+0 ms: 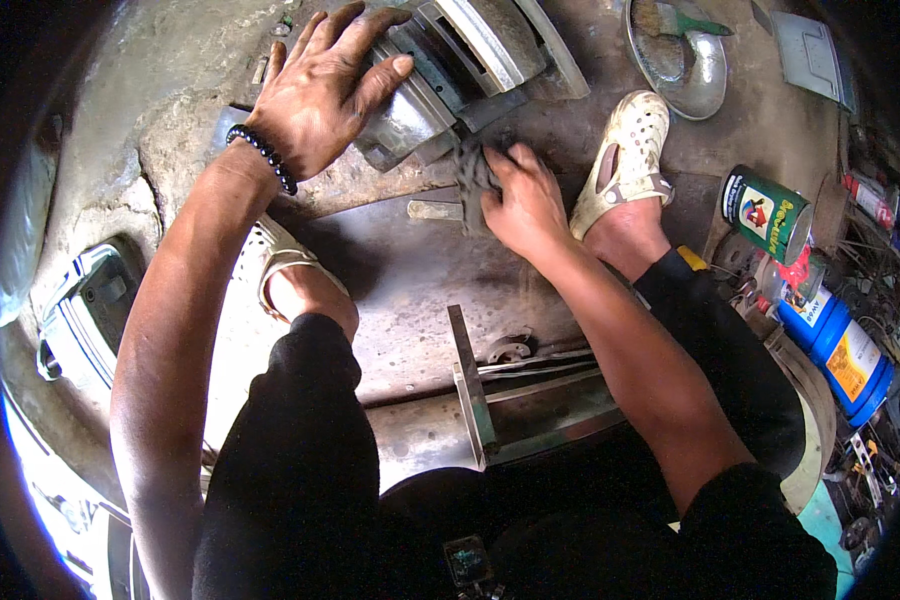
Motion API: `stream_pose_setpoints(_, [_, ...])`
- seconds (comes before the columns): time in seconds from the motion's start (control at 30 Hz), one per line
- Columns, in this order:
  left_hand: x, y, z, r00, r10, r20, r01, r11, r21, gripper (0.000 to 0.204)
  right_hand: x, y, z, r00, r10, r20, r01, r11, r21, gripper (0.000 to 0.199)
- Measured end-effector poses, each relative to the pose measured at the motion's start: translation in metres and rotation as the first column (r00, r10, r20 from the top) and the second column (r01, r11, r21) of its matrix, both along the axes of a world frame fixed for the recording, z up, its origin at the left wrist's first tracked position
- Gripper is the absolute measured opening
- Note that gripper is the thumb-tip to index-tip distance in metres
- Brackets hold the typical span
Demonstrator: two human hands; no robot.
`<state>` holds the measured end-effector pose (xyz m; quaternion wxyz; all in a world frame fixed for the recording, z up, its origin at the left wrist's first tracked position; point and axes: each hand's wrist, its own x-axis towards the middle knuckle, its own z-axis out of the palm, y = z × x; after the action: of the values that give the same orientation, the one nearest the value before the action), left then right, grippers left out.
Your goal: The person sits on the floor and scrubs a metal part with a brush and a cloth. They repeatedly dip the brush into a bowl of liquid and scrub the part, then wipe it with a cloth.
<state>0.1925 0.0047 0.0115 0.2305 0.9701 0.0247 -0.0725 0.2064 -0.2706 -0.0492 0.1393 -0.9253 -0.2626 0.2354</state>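
"What's nearest the wearer?"

"A flat metal bar [467, 370] between the legs, set against a steel frame [550, 412]. Past that, cream perforated clogs [635, 140] planted wide apart on the stained floor [410, 335]."

"And the right hand [525, 205]?"

"Between the clogs, fingers curled round a bunched grey rag [473, 185]. A short flat metal strip [435, 210] lies just left of the cloth."

"Where's the workpiece?"

"Just beyond the rag: a curved, slotted metal housing [450, 80] on the floor, the cloth up at its lower edge. The left hand [315, 105] is spread wide at its left side, thumb out over the metal, grasping nothing that I can see. Whether it presses down, I can't tell."

"So which step is this?"

"Wiping, I'd judge, with the left hand steadying. Another stroke would call for a firm bunch of cloth and a housing that doesn't slide."

"Anything farther out?"

"Off to the right, a green tin [770, 215] and a blue container [840, 350]. At the top, beyond the right clog, a shallow metal dish [710, 85] with a green-handled brush [685, 22] across it."
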Motion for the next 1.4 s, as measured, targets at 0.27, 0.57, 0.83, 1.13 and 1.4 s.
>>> stream_pose_setpoints(0.27, [0.001, 0.002, -0.003, 1.0, -0.009, -0.015, 0.009, 1.0, -0.019, 0.055, 0.003, 0.035, -0.035, 0.972, 0.189, 0.137, -0.181, 0.981, -0.067, 0.047])
stream_pose_setpoints(0.57, [0.002, 0.006, -0.017, 0.997, 0.014, 0.079, -0.013, 1.0, -0.021, 0.051, 0.015, -0.003, 0.0, 0.872, 0.449, -0.198, -0.486, 0.843, -0.23, 0.055])
stream_pose_setpoints(0.83, [0.006, 0.009, -0.01, 1.0, -0.009, 0.023, 0.011, 0.995, -0.102, 0.051, -0.024, -0.03, 0.001, 0.997, 0.079, -0.013, -0.076, 0.979, 0.19, 0.06])
stream_pose_setpoints(1.13, [0.011, 0.007, -0.003, 0.999, -0.019, -0.036, 0.015, 0.994, -0.11, 0.056, 0.027, 0.008, -0.033, 0.935, 0.354, 0.01, -0.354, 0.934, 0.04, 0.053])
stream_pose_setpoints(1.4, [0.01, 0.007, -0.004, 1.0, -0.029, 0.003, 0.029, 0.995, -0.099, 0.053, 0.056, 0.006, -0.034, 0.846, 0.503, 0.177, -0.504, 0.863, -0.041, 0.053])
